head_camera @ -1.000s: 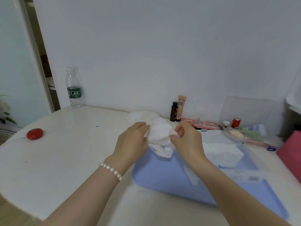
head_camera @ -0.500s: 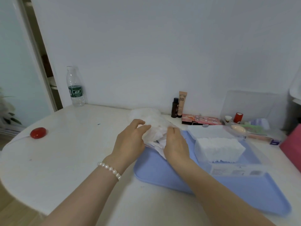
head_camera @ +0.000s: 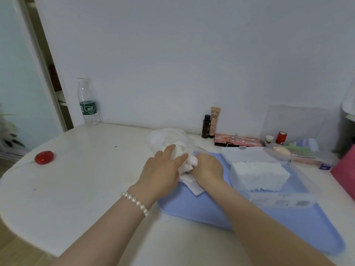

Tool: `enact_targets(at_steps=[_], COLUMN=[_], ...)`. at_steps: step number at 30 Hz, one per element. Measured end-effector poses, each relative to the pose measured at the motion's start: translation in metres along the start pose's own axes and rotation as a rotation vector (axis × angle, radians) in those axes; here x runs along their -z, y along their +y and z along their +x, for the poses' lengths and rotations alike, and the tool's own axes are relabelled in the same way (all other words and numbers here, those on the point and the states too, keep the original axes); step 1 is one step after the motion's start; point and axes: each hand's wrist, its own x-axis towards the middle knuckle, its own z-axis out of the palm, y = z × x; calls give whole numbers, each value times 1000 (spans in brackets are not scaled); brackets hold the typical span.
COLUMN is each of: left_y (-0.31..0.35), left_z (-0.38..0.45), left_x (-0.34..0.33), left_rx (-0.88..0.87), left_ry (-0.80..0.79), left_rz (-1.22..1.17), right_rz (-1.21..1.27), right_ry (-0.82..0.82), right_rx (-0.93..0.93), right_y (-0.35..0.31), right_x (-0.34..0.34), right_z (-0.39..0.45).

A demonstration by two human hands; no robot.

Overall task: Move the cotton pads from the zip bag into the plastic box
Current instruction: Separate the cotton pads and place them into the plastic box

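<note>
A crumpled clear zip bag (head_camera: 169, 139) full of white cotton pads lies at the far left corner of the blue tray (head_camera: 192, 208). My left hand (head_camera: 163, 171) grips the bag's near end. My right hand (head_camera: 208, 167) is closed on a clump of cotton pads (head_camera: 192, 162) at the bag's mouth. One loose pad (head_camera: 196, 189) lies on the tray under my hands. The clear plastic box (head_camera: 284, 198) stands on the tray to the right, holding a block of stacked white pads (head_camera: 259, 175).
A water bottle (head_camera: 88, 102) stands at the back left and a red round object (head_camera: 44, 157) lies on the white table's left. Cosmetic tubes (head_camera: 211, 123), a flat pink package (head_camera: 238, 141) and a clear organiser (head_camera: 292, 148) line the wall. A pink item (head_camera: 345, 169) is at the right edge.
Both hands have lowered with the bag toward the tray. My right hand has closed on pads at the bag's mouth, and a loose pad now lies beneath my hands.
</note>
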Motion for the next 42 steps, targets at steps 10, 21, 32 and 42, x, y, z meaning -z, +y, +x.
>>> enact_targets(at_steps=[10, 21, 32, 42], left_y=[15, 20, 76, 84], left_z=[24, 5, 29, 40], left_x=[-11, -2, 16, -13], left_rx=[266, -48, 218, 278], left_ry=[133, 734, -209, -236], left_rz=[113, -571, -1916, -2076], right_rz=[907, 1291, 1273, 907], right_ry=[-15, -286, -173, 217], right_rx=[-144, -184, 1, 123], right_y=[8, 48, 60, 79], right_x=[34, 77, 90, 84], right_z=[-23, -57, -46, -31])
